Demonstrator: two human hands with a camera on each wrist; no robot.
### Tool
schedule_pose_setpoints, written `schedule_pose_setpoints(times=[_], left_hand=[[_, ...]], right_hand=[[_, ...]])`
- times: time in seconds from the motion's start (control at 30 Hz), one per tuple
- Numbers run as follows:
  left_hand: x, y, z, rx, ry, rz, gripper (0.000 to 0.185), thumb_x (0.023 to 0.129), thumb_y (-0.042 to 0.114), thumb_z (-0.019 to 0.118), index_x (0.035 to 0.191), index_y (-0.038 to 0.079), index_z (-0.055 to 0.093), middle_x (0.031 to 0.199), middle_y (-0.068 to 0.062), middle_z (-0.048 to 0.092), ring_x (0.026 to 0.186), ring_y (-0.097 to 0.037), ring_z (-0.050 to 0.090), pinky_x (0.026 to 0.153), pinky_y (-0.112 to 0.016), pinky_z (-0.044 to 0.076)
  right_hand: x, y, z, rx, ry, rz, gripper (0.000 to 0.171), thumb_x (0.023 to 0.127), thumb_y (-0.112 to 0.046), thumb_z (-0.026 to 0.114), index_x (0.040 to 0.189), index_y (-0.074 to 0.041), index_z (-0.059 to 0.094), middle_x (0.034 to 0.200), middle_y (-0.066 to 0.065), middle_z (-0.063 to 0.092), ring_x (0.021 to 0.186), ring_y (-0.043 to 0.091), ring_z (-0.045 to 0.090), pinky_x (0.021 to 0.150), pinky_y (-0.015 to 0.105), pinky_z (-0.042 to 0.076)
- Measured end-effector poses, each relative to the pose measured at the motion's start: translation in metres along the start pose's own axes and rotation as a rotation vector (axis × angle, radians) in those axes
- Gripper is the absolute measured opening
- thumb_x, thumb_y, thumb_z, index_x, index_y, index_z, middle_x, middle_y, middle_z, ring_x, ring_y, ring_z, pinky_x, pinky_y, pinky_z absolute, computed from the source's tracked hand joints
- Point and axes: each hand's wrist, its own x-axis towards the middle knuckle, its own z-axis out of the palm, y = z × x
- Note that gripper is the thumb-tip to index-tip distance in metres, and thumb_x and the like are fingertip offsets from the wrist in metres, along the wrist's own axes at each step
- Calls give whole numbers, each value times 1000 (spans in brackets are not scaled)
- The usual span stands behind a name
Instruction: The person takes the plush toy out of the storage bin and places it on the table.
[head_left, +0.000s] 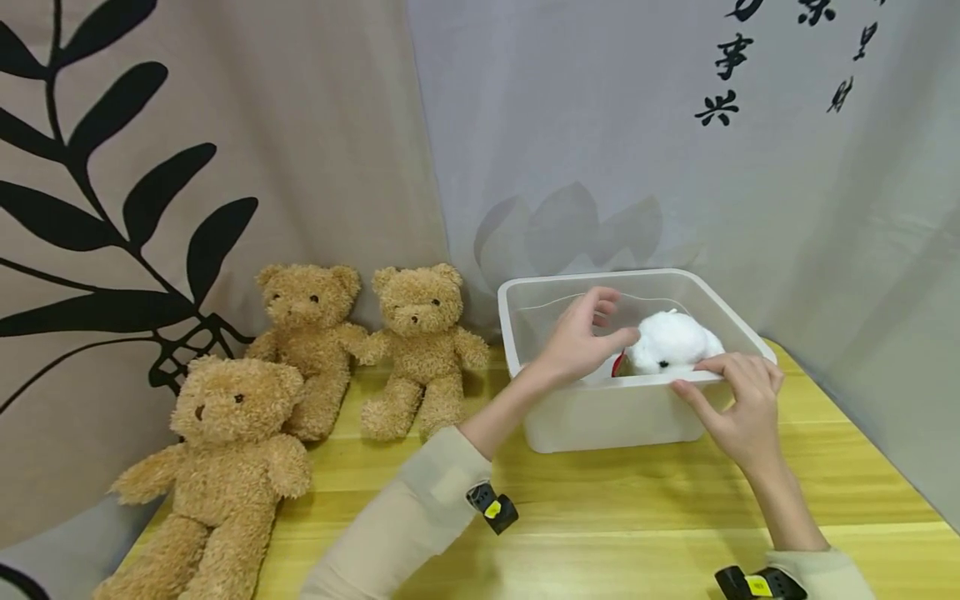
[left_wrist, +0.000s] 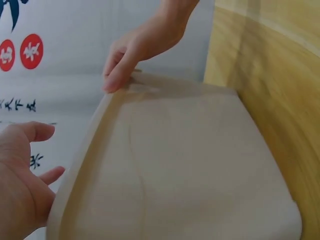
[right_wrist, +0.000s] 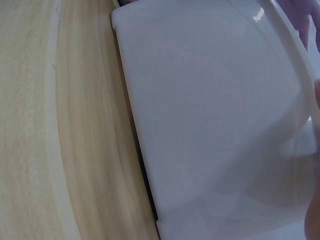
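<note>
A white plush toy [head_left: 667, 335] with a dark eye and a bit of red beside it lies inside a white plastic bin [head_left: 611, 421] on the table. My left hand [head_left: 579, 337] hovers over the bin's near side, fingers loosely bent and thumb apart, just left of the toy and holding nothing. At the near right corner my right hand [head_left: 742, 408] grips the bin's rim between thumb and fingers. In the left wrist view, the right hand [left_wrist: 145, 45] pinches the rim. The bin's wall hides the toy's lower part.
Three brown teddy bears sit left of the bin: one bear [head_left: 236, 450] in front, another bear [head_left: 309, 333] behind it, a third bear [head_left: 420, 350] nearer the bin. A printed curtain [head_left: 337, 125] hangs behind the wooden table [head_left: 600, 517].
</note>
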Motion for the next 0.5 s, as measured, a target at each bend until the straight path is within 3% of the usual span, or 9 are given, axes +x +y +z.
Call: schedule_pose_setpoints(times=[0.37,0.5], left_hand=[[24,3,39,120,1,-3,67,88,32,75,148,16,50,132,-4,54,115,-15,53,89,-20,43],[32,4,49,170,3,-11,68,87,35,76,149,23,50,138,-2,51,119,-12,50,92,-22,43]], right_hand=[[0,2,0,-2,-9,-11,66,86,-64,69,83,2,67,80,14,64,95,-1,44,103,31,19],[-1,2,-1,0,-11,-10,67,86,-65,69,84,2,67,80,14,64,95,-1,44,102,31,18]])
